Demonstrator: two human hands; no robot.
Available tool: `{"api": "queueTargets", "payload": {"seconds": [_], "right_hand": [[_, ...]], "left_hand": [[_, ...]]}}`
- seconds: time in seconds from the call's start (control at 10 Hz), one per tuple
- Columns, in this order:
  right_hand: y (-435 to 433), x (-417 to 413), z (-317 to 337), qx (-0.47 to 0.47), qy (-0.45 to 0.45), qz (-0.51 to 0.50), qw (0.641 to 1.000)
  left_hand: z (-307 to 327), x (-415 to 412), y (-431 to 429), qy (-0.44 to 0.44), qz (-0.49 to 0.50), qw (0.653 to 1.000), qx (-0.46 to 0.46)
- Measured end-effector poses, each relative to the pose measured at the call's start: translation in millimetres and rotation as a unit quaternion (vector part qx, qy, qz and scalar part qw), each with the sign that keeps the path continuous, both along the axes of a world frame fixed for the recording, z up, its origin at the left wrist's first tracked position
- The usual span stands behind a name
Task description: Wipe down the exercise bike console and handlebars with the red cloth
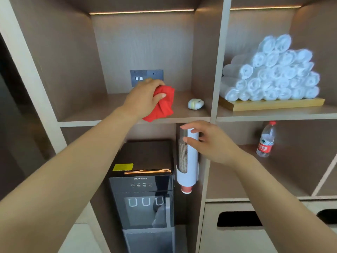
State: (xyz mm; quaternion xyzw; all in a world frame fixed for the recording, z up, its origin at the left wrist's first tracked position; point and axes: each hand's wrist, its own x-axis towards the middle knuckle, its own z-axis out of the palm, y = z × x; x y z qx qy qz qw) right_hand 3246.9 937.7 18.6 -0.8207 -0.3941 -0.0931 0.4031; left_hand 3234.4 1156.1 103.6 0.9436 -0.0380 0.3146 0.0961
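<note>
My left hand [145,96] grips a bunched red cloth [164,105] just above the front of a wooden shelf [191,115], in front of a grey wall socket panel. The cloth hangs down past the shelf's front edge. My right hand [206,141] hovers lower, fingers relaxed and spread, in front of a white cup dispenser [187,161], holding nothing. No exercise bike, console or handlebars are in view.
A black water dispenser [142,189] stands below the shelf. A small white device [195,103] lies on the shelf to the cloth's right. Rolled white towels [269,73] are stacked on a tray at the right. A water bottle [265,140] stands in the lower right compartment.
</note>
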Motion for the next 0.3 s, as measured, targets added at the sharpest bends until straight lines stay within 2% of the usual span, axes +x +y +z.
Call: {"api": "queueTargets", "payload": {"seconds": [0.1,0.2,0.3], "right_hand": [[-13,22,5,0.005,-0.01,0.02,1.0],[-29,38,1,-0.003,-0.015,0.049,0.999],[-43,50,-1,-0.01,-0.022,0.072,0.997]], "left_hand": [[-4,16,-3,0.046,0.077,0.996,-0.003],[-23,12,-30,0.036,0.091,0.995,0.004],[-46,4,-55,-0.014,0.106,0.994,0.02]]}}
